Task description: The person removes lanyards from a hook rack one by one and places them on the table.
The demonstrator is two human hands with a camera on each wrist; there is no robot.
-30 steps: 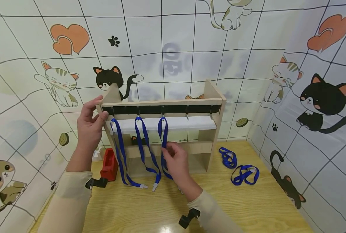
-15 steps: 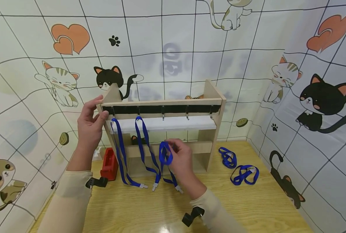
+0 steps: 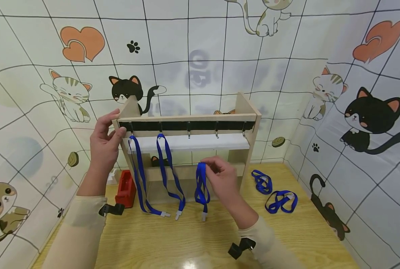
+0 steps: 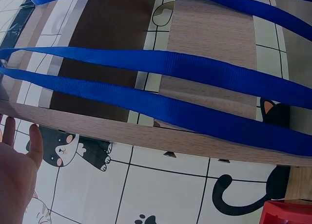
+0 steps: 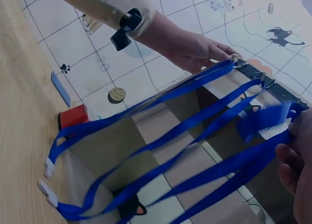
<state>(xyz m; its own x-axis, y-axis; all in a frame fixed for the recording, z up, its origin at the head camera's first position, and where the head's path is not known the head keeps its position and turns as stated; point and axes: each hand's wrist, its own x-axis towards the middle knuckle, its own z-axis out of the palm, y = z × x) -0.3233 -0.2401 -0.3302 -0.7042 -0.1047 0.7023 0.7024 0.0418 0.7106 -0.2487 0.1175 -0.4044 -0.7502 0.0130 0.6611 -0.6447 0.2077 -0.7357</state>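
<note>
My right hand (image 3: 222,177) pinches a blue lanyard (image 3: 201,183) by its upper part, in front of the wooden shelf rack (image 3: 190,118). It hangs in folded loops with its pale clip (image 3: 204,216) pointing down. My left hand (image 3: 105,145) grips the rack's upper left corner, thumb at the front. Two more blue lanyards hang from the leftmost hooks: one lanyard (image 3: 139,168) at the far left, the other lanyard (image 3: 169,160) beside it, their clips low near the tabletop. The middle hook (image 3: 188,134) and the two hooks to its right are bare.
Two coiled blue lanyards lie right of the rack, one lanyard coil (image 3: 262,182) behind the other lanyard coil (image 3: 281,201). A red holder (image 3: 126,189) stands at the rack's left foot on the wooden table (image 3: 173,243). Cat-patterned walls close in behind and at both sides.
The lanyard in my right hand has come off the middle hook and moved lower and to the right, its loops gathered. My left hand has stayed on the rack's corner.
</note>
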